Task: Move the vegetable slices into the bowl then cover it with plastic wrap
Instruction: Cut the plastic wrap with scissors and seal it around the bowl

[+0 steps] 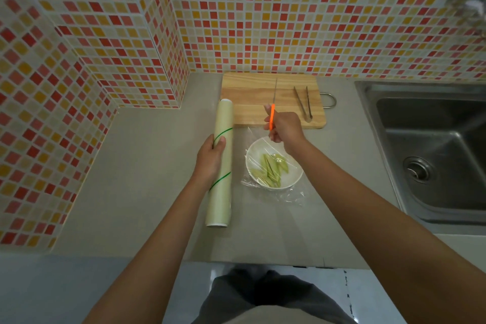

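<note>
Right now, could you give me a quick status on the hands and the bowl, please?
Left hand gripping wrap roll. Right hand holding orange-handled knife. Bowl holds slices, film over it. Nothing in the way.

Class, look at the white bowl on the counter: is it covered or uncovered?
Covered. A clear sheet of plastic wrap lies over the bowl, its glossy creases crossing the vegetable slices and spilling onto the counter around it.
</note>
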